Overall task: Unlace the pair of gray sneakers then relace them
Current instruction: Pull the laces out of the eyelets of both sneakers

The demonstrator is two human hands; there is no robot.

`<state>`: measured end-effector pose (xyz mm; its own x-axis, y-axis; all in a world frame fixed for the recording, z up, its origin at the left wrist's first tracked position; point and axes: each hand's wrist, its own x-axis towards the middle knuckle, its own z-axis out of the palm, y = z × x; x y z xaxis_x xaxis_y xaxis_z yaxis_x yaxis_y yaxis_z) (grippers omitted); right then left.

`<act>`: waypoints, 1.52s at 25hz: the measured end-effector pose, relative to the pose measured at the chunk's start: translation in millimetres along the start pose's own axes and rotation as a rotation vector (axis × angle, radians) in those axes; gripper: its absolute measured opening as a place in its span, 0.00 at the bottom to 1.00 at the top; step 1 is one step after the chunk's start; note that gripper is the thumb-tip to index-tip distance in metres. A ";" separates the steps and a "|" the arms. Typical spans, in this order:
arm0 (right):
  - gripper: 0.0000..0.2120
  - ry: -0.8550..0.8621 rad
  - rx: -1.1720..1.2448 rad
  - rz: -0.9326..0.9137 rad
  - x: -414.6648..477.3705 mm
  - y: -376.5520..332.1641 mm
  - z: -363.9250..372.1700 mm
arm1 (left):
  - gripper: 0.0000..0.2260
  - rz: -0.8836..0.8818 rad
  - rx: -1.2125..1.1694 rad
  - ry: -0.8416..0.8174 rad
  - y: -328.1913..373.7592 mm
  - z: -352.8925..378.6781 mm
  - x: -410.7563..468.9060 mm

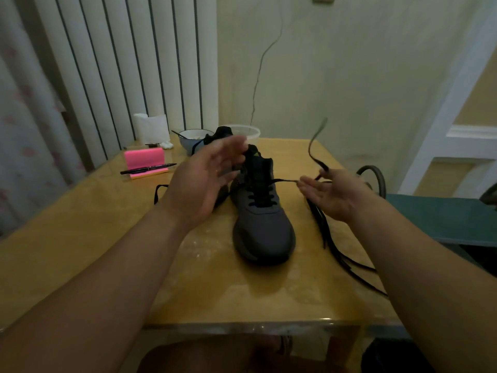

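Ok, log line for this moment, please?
gray sneaker: lower eyelets laced | left hand: open, by tongue | right hand: at taut black lace, grip unclear | loose lace: on table

The worktop (94, 211) is glossy and smooth. The sneaker (265, 227) is matt gray cloth; the tub (254, 133) clear plastic.
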<state>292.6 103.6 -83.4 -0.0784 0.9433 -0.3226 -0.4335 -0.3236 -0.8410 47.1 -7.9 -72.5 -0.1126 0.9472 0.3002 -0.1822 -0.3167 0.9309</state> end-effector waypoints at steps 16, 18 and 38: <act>0.18 -0.021 -0.801 -0.621 -34.5 93.0 24.5 | 0.12 0.165 0.879 0.061 -58.6 -2.7 -5.9; 0.15 -0.006 -0.794 -0.633 -39.1 94.8 24.0 | 0.11 0.300 1.010 -0.014 -56.8 -7.4 -3.3; 0.14 0.002 -0.751 -0.680 -32.5 98.9 20.5 | 0.02 0.527 1.250 -0.231 -31.5 0.7 14.4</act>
<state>233.9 42.4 -147.1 -0.0234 0.9450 0.3261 0.2909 0.3185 -0.9022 51.9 15.7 -97.4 0.2925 0.7557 0.5859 0.8366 -0.4990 0.2260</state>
